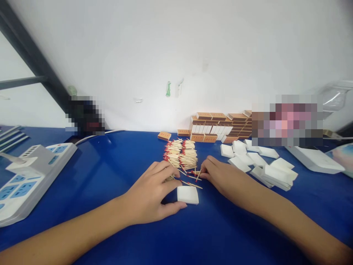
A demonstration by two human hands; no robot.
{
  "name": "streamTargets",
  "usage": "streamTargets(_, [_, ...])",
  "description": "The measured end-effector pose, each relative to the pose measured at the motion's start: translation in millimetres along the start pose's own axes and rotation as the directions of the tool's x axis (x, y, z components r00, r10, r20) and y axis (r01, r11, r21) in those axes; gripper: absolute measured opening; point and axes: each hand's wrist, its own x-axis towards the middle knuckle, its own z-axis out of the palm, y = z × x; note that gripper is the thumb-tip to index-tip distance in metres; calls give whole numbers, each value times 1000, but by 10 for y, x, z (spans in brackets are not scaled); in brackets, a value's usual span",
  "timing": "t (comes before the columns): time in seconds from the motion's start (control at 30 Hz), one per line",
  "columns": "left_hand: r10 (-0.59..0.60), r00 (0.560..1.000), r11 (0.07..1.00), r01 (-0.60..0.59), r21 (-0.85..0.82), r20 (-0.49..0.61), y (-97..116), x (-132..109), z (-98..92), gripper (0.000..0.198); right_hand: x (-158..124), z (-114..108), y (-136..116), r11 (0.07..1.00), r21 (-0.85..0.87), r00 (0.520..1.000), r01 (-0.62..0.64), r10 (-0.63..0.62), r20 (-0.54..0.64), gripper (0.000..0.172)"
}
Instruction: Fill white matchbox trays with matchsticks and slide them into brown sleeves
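Observation:
My left hand (pixel 157 191) bends round the left end of a small white matchbox tray (pixel 188 195), thumb at its near edge and forefinger at its far edge. Some matches (pixel 169 178) show partly under its other fingers. My right hand (pixel 213 171) is closed in a pinch on a match (pixel 198 176), which tilts with its red head down. Several loose matches (pixel 191 184) lie between the hands. Just beyond them is a large pile of red-headed matches (pixel 188 158) in two rough columns.
Stacked matchboxes (pixel 211 138) stand against the wall, with two single boxes (pixel 164 136) to their left. Several white trays (pixel 256 160) lie heaped at right. A power strip (pixel 41 173) with a plug sits at left on the blue tabletop (pixel 121 228).

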Motion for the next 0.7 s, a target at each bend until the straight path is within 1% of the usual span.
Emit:
streamTargets(0.2, [-19, 1000, 1000, 19, 7, -12, -3, 12, 9, 34, -23, 12, 42, 1000, -11, 999, 28, -29, -32, 11])
streamTargets(0.37, [-31, 999, 999, 32, 11, -43, 4, 43, 23, 34, -69, -28, 103, 996, -26, 987, 83, -86, -137, 17])
streamTargets(0.47, [-42, 998, 999, 42, 7, -42, 8, 36, 31, 33, -61, -59, 94, 997, -23, 982, 74, -77, -174, 17])
streamTargets(0.7, [-52, 997, 999, 52, 8, -52, 4, 32, 34, 33, -4, -70, 33, 997, -59, 978, 52, -63, -200, 18])
